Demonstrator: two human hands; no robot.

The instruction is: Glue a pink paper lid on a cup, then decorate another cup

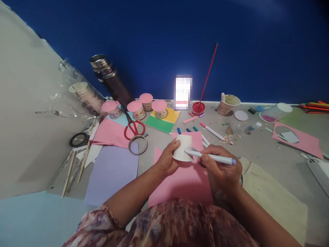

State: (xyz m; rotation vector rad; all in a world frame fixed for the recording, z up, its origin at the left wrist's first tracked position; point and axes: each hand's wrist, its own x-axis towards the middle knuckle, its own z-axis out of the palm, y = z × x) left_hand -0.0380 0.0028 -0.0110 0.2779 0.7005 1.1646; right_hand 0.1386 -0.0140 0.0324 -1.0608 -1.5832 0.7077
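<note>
My left hand (169, 156) is closed around the left side of a plain white paper cup (183, 145), held upside down over a pink paper sheet (177, 192). In my right hand (224, 168) is a white felt-tip marker (218, 158) with a bluish end, its tip at the cup's wall. Several more markers lie just behind the cup, among them a white one with a pink cap (212, 131). Further back on the left stand several decorated paper cups (160, 110) topped with pink paper discs.
Red-handled scissors (134, 130) and a tape roll (138, 144) lie left, by a purple sheet (113, 171). A dark flask (115, 84) and stacked paper cups (86, 96) stand behind. A red stick rises from a red round base (198, 108). A printed cup (228, 104) stands right.
</note>
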